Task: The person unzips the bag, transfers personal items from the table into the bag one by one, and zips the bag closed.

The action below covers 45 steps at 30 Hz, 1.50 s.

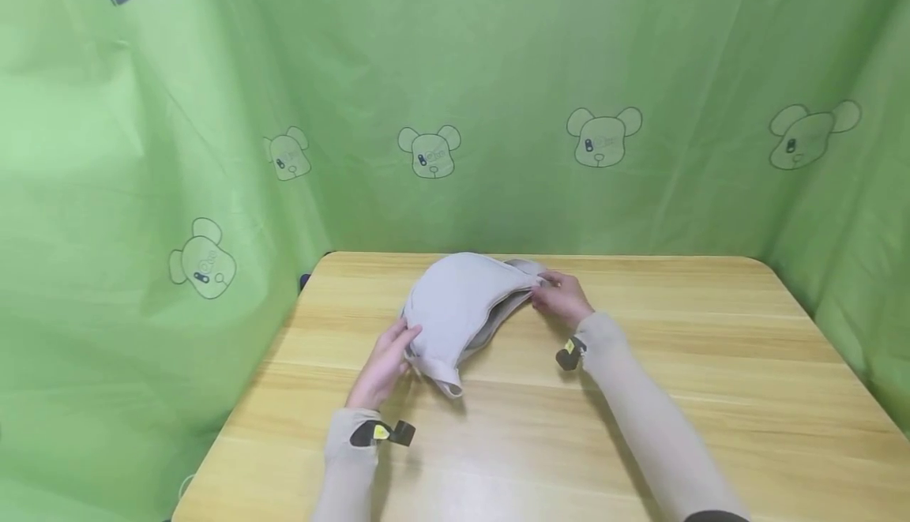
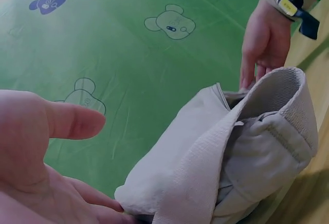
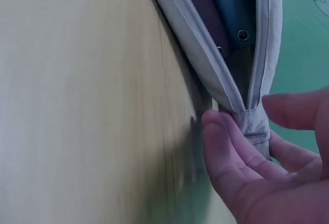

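Observation:
A light grey crescent-shaped bag [image 1: 458, 301] lies on the table, its long zip undone. Inside the gap, a dark purple item and a teal item [image 3: 231, 13] with a metal snap show in the right wrist view. My right hand [image 1: 562, 298] grips the bag's far right end, fingers around the tab where the zip ends. At the left end, my left hand [image 1: 384, 360] touches the bag with straight fingers, the thumb [image 2: 79, 121] held apart from them. A wide strap [image 2: 200, 157] loops over that end; the left fingertips are partly hidden behind the bag.
The wooden table [image 1: 675, 396] has its back edge just beyond the bag. Green curtains [image 1: 512, 48] printed with bear heads hang behind it and at both sides. Each wrist carries a black strap with a small device [image 1: 569, 354].

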### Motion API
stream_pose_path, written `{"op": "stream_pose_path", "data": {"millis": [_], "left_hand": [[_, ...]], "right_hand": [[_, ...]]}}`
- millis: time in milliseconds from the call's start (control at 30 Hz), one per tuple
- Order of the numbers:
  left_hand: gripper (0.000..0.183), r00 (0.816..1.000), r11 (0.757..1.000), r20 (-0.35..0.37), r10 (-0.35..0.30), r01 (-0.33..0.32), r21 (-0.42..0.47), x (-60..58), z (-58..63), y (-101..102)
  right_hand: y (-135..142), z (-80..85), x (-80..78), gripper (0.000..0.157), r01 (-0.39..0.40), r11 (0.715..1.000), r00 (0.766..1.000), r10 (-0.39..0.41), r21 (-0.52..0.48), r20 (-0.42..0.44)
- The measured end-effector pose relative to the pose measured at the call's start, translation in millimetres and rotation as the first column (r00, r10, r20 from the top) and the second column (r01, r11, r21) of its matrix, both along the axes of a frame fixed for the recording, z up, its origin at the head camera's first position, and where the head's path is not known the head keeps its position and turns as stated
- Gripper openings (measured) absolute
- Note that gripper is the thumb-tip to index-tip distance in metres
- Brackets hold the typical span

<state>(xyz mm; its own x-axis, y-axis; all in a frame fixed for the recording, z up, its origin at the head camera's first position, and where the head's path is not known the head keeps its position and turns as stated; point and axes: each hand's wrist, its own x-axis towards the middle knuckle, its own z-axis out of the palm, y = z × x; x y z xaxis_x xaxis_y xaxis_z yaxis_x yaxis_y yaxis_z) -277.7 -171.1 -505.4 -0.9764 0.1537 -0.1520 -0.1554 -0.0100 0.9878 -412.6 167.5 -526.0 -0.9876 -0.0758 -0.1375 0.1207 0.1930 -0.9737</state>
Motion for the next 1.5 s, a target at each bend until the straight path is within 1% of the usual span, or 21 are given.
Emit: {"op": "stream_pose_path", "data": {"millis": [133,233,300,400,500,567,633,767,867,1000,1100,1167,1267,1400,1500], "left_hand": [[0.079,1.000,1.000,0.005,-0.008,0.008,0.006,-8.8,0.1,0],[0.074,1.000,1.000,-0.008,-0.018,0.018,0.009,-14.9,0.4,1],[0.071,1.000,1.000,-0.012,-0.024,0.024,0.005,-18.9,0.4,1],[0.069,0.999,0.999,-0.026,-0.042,0.042,-0.009,-25.2,0.1,2],[0.069,0.998,0.998,-0.024,-0.059,0.058,-0.019,-32.9,-0.4,2],[0.070,0.997,0.997,-0.024,-0.068,0.068,-0.031,-38.2,-1.2,0],[0.072,0.997,0.997,-0.007,-0.074,0.074,-0.039,-43.2,-1.3,-1],[0.074,0.996,0.993,0.001,-0.088,0.088,-0.080,-53.7,-1.8,-3],[0.072,0.995,0.989,-0.011,-0.103,0.101,-0.111,-61.1,-1.6,-1],[0.070,0.990,0.984,-0.030,-0.135,0.130,-0.123,-70.4,-2.0,2],[0.068,0.986,0.979,-0.033,-0.162,0.156,-0.131,-79.1,-2.3,3],[0.067,0.983,0.973,-0.033,-0.180,0.174,-0.150,-85.0,-2.0,3],[0.066,0.977,0.961,-0.028,-0.211,0.202,-0.188,-92.3,0.2,4],[0.066,0.969,0.948,-0.034,-0.243,0.231,-0.218,-98.6,4.1,8],[0.070,0.967,0.941,-0.044,-0.252,0.234,-0.247,-98.8,6.9,9]], "right_hand": [[8,5.0,7.7,0.056,0.023,0.994,1.000,-0.021,0.109,-0.015],[15,6.6,13.7,0.054,0.027,0.979,0.999,-0.020,0.201,-0.040],[20,6.8,17.8,0.050,0.032,0.962,0.998,-0.014,0.271,-0.065],[27,6.5,24.5,0.040,0.039,0.923,0.995,0.000,0.382,-0.101],[35,7.2,32.1,0.030,0.035,0.894,0.993,0.018,0.446,-0.113],[40,8.2,37.7,0.028,0.029,0.883,0.992,0.030,0.468,-0.119],[44,9.1,43.4,0.026,0.026,0.874,0.993,0.034,0.484,-0.113],[51,11.4,56.6,0.022,0.009,0.834,0.994,0.053,0.552,-0.097],[54,14.3,67.5,0.023,-0.017,0.801,0.993,0.082,0.599,-0.083],[57,19.6,81.3,0.027,-0.044,0.772,0.992,0.111,0.634,-0.067],[57,23.4,90.6,0.028,-0.060,0.766,0.991,0.122,0.640,-0.054],[57,24.7,96.4,0.029,-0.072,0.765,0.991,0.126,0.640,-0.040],[58,24.6,104.1,0.030,-0.076,0.754,0.991,0.129,0.652,-0.035],[60,25.7,112.6,0.031,-0.073,0.740,0.990,0.138,0.669,-0.044],[61,28.8,117.6,0.030,-0.069,0.738,0.989,0.140,0.671,-0.052]]}}
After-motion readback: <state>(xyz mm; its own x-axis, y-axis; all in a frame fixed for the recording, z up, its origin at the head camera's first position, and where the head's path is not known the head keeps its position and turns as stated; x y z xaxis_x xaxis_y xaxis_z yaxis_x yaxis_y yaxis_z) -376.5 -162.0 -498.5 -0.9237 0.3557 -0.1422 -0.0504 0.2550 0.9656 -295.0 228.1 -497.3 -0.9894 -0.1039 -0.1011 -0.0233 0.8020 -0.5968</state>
